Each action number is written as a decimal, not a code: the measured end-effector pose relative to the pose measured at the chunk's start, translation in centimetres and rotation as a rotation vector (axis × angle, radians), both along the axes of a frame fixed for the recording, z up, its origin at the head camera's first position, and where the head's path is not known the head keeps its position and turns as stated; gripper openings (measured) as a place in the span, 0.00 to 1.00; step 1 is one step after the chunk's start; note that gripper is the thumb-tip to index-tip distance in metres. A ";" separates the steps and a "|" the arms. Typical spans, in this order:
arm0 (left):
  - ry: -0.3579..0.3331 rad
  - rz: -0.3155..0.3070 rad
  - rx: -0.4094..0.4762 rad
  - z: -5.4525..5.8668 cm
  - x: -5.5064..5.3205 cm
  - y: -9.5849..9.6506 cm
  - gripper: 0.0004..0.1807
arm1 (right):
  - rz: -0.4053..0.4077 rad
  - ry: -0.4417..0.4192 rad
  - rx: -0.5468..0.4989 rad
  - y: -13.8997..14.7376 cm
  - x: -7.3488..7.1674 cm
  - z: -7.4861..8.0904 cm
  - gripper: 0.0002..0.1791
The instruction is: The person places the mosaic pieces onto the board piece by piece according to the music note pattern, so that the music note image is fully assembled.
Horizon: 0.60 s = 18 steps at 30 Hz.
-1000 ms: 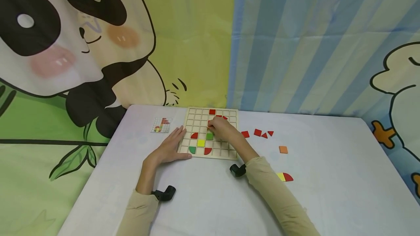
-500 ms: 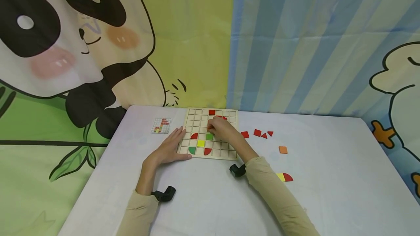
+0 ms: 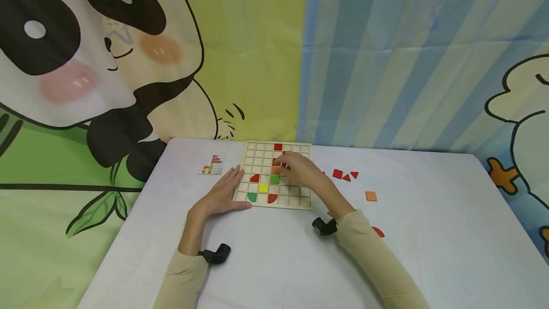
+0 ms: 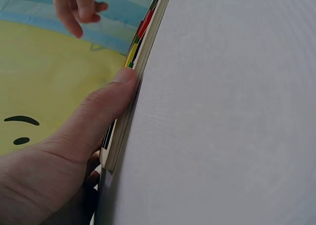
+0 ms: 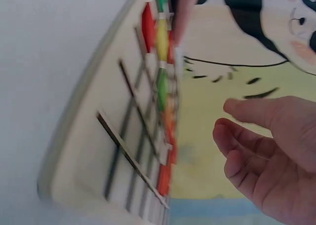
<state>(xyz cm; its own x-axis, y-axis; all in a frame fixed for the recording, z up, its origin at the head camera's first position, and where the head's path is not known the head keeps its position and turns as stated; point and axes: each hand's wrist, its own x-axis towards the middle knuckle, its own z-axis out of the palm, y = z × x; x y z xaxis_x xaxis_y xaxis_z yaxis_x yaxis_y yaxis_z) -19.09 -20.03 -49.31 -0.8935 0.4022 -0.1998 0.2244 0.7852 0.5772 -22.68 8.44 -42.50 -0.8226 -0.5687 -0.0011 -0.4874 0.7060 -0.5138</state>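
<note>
Fingers [image 5: 243,168] loose and empty, my right hand [image 3: 303,171] hovers over the pale wooden gridded board [image 3: 259,154] my straight-fingered left hand [image 3: 220,193] presumably steadies.

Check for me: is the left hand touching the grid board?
Touching. The left wrist view shows it: the left hand has its thumb tip against the edge of the grid board, no gap between.

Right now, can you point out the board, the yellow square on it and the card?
Board [image 3: 257,161]: head view, bare upper-left part of its face.
Yellow square [image 3: 263,188]: head view, middle of its top face.
Card [image 3: 211,164]: head view, middle of its printed face.
</note>
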 end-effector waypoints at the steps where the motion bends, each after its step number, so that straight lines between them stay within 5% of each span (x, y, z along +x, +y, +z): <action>1: 0.000 -0.002 0.004 0.0 0.0 0.0 0.62 | 0.001 0.014 -0.020 0.8 0.6 0.5 0.18; 9: -0.001 0.008 -0.003 0.2 0.2 0.1 0.60 | -0.118 0.047 -0.102 9.6 4.5 1.8 0.30; 18: 0.004 0.001 0.000 0.2 0.2 0.2 0.60 | -0.240 0.029 -0.076 16.6 4.9 0.5 0.33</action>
<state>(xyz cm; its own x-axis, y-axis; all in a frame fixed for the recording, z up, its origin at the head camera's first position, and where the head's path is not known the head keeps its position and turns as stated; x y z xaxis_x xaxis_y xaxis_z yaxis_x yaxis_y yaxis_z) -18.92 -19.84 -49.16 -0.8948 0.4011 -0.1961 0.2261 0.7857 0.5758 -17.81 25.00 -41.95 -0.9329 -0.3550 0.0600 -0.3262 0.7628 -0.5583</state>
